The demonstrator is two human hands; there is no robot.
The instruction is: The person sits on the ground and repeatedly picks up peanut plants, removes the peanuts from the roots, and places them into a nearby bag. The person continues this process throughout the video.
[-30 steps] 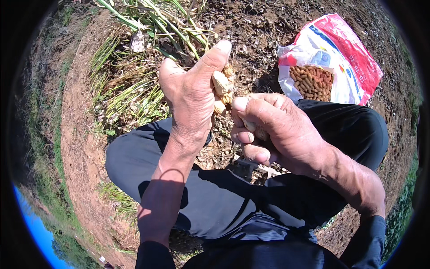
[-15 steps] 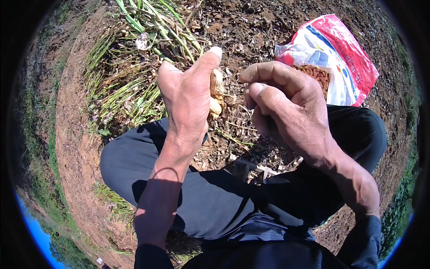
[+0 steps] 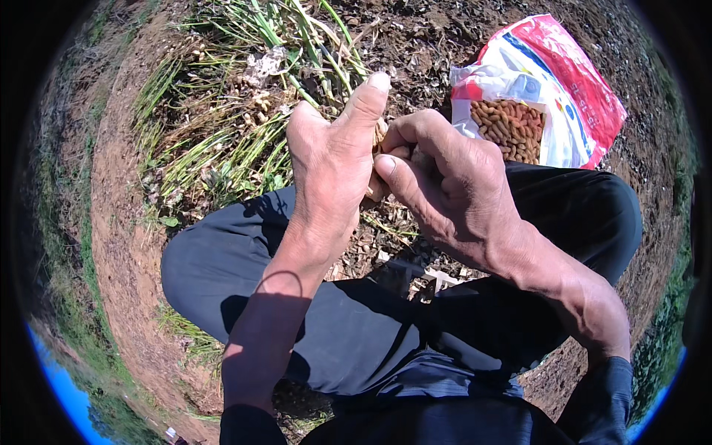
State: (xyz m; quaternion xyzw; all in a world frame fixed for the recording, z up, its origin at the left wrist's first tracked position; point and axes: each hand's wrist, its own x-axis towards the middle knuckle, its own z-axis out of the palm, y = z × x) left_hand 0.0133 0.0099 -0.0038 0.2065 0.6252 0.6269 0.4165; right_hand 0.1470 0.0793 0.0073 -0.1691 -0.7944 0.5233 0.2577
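My left hand [image 3: 334,163] is raised in front of me, closed around a small bunch of pale peanut pods [image 3: 380,133] that shows between thumb and fingers. My right hand [image 3: 445,182] meets it from the right, its fingertips pinching at the pods in the left hand. Most of the pods are hidden behind my fingers. Below the hands lie my crossed legs in dark trousers [image 3: 356,319]. A red, white and blue plastic sack [image 3: 575,89] lies open at the upper right, with several brown peanuts [image 3: 512,130] inside.
A heap of pulled green and dry peanut plants [image 3: 245,111] lies on the ground at the upper left. Brown soil with dry shells and debris [image 3: 386,245] surrounds my legs. Bare reddish earth [image 3: 122,245] runs down the left side.
My right hand has risen from lower right and closed in on the left hand's pods. The left hand has stayed raised and shifted slightly.
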